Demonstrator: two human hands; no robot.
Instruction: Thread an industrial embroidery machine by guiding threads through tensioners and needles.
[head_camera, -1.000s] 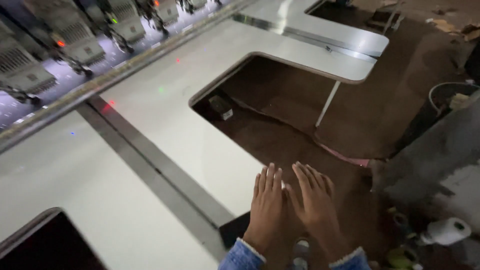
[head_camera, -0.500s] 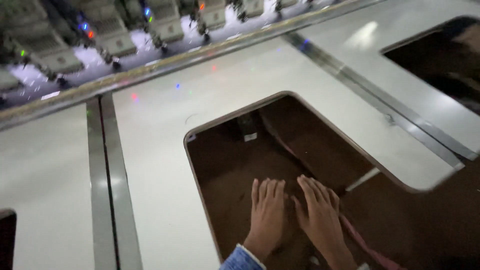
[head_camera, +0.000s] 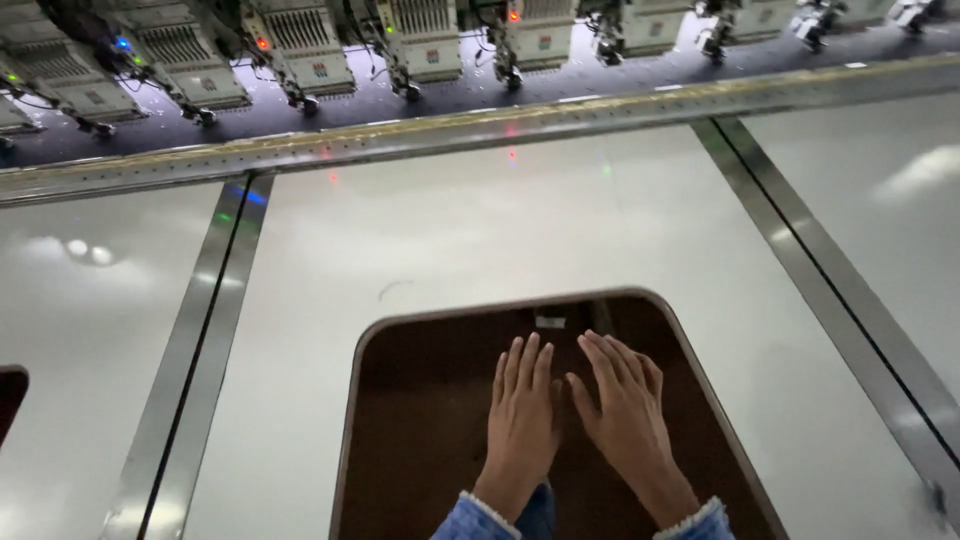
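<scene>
Both hands are held flat, fingers extended and together, grasping nothing. The left hand and right hand lie side by side at lower centre of the frame — over the dark rounded opening in the white table. The opening's far rim lies just above the fingertips, running left to right; both hands are about equally near it. The row of machine heads sits well apart, along the top of the frame.

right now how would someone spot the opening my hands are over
Start from the row of machine heads along the top, then come down the white table. The rounded cut-out sits below both hands, left hand and right hand, dark brown where everything around it is glossy white.
</scene>
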